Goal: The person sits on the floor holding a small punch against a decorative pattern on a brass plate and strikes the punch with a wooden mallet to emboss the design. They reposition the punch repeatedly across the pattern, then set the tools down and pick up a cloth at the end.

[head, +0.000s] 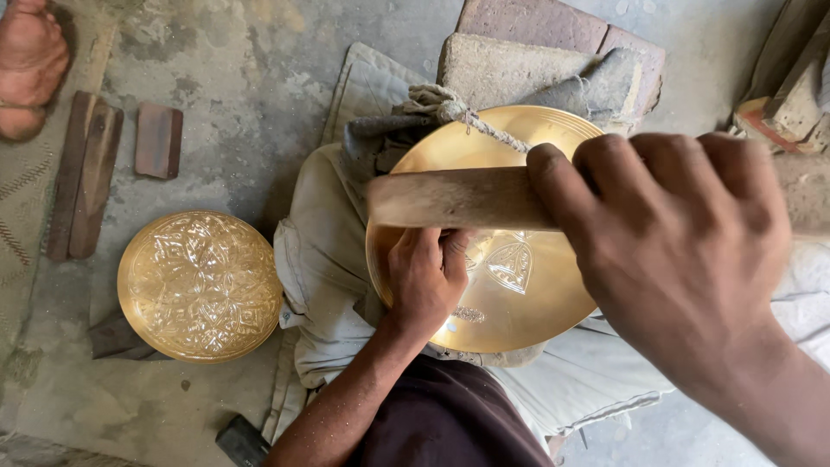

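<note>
The right hand (683, 251) is wrapped tight around a wooden mallet handle (450, 199), which runs out to the left of its fist and crosses above the brass plate (519, 294) lying beneath it on pale cloth (320, 259). The left hand (424, 277) sits just under that handle, fingers curled and pressed on the plate beside an engraved motif; whether it pinches a tool cannot be told. Well left of both grips an embossed brass plate (201, 285) rests on the concrete floor (242, 86).
</note>
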